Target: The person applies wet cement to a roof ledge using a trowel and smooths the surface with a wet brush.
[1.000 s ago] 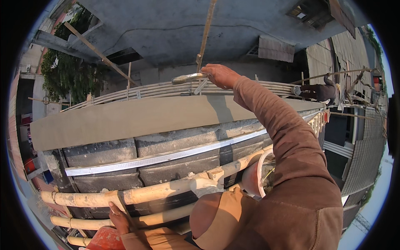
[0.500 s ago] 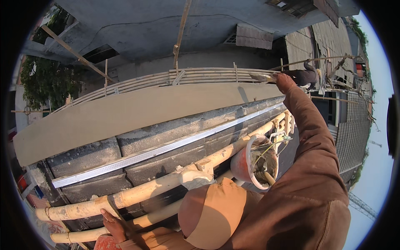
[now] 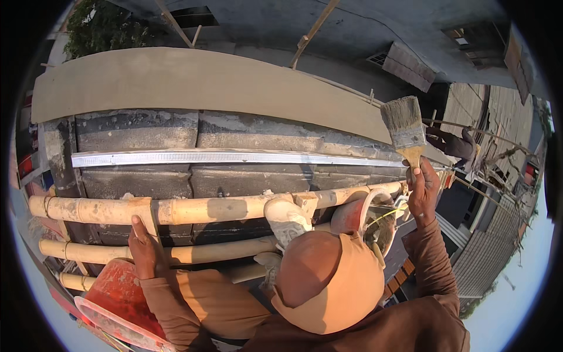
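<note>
My right hand [image 3: 423, 190] is raised at the right, closed round the handle of a wide flat paintbrush [image 3: 404, 123]. The brush points upward, its bristles coated in grey. At the lower left my left hand [image 3: 143, 246] grips a wooden strut [image 3: 143, 212] beside the upper bamboo pole [image 3: 234, 209]; its thumb lies along the wood and the other fingers are mostly hidden. Below my right hand hangs a red bucket [image 3: 348, 217] with grey mix and a yellow cord. Another red bucket [image 3: 126, 287], tipped over, lies next to my left forearm.
A smooth grey-brown plastered ledge [image 3: 205, 79] runs across the far side. In front of it a bright metal strip [image 3: 223, 157] crosses the rough dark blocks [image 3: 135, 132]. More bamboo poles [image 3: 88, 252] lie nearer. Another person [image 3: 460, 146] stands beyond the brush.
My right hand has drawn back from the far ledge and turned the brush upright. The view has swung, so the ledge and poles lie higher and more level. My left hand stays at the strut.
</note>
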Tool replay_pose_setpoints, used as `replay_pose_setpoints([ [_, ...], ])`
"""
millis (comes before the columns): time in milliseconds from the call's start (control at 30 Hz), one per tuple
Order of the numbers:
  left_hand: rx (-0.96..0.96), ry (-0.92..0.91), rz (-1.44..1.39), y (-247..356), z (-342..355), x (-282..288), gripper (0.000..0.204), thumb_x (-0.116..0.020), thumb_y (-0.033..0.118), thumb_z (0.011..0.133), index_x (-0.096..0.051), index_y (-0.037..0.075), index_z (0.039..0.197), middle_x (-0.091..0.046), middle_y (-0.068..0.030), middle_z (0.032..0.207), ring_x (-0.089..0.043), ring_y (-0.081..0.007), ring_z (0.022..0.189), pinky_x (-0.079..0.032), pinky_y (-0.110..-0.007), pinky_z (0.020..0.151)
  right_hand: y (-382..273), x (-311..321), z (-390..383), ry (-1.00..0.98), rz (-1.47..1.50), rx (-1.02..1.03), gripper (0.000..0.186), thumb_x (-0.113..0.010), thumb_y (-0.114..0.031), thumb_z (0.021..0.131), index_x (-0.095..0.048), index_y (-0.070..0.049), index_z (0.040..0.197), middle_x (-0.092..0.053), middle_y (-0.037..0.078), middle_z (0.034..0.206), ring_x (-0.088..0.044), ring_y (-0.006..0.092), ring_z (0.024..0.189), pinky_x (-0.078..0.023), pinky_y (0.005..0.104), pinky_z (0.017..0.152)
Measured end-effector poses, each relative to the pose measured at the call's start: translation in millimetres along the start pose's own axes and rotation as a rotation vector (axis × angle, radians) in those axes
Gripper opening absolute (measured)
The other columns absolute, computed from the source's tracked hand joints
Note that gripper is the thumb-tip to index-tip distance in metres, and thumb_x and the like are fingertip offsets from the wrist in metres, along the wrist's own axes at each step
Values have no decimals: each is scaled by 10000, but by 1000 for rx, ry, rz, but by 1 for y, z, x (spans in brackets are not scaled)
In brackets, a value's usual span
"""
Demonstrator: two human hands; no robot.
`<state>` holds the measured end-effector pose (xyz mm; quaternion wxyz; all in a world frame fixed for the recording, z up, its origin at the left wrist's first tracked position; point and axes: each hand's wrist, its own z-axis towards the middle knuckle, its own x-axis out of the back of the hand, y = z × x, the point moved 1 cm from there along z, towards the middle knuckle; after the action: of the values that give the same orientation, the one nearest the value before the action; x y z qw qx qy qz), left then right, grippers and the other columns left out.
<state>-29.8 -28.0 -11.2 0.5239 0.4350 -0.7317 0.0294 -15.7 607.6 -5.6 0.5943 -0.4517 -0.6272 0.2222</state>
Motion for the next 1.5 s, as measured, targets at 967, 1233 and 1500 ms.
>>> replay_pose_setpoints([
  [967,70,86,73,45,-23,5,917,-463,836,888,-695,8,1207,-704,-228,1202,-670,-381,1139,-497,-486,987,-529,-381,-181,-711,-292,1827,122,-648,-130,808,-738,-86,739,-706,141,675,-727,294,629,-577,402,570],
  [1233,71,70,60,46,-20,-2,903,-468,823,895,-692,8,1212,-701,-234,1205,-669,-390,1138,-499,-490,987,-515,-354,-161,-630,-138,1738,134,-680,-191,839,-698,-67,790,-691,137,661,-705,305,588,-555,408,545],
  [1500,96,69,69,39,-24,0,889,-472,811,903,-689,8,1217,-699,-240,1208,-668,-398,1138,-500,-493,986,-522,-323,-153,-560,133,1727,170,-723,-203,847,-636,-58,867,-682,142,686,-700,312,621,-542,399,569],
])
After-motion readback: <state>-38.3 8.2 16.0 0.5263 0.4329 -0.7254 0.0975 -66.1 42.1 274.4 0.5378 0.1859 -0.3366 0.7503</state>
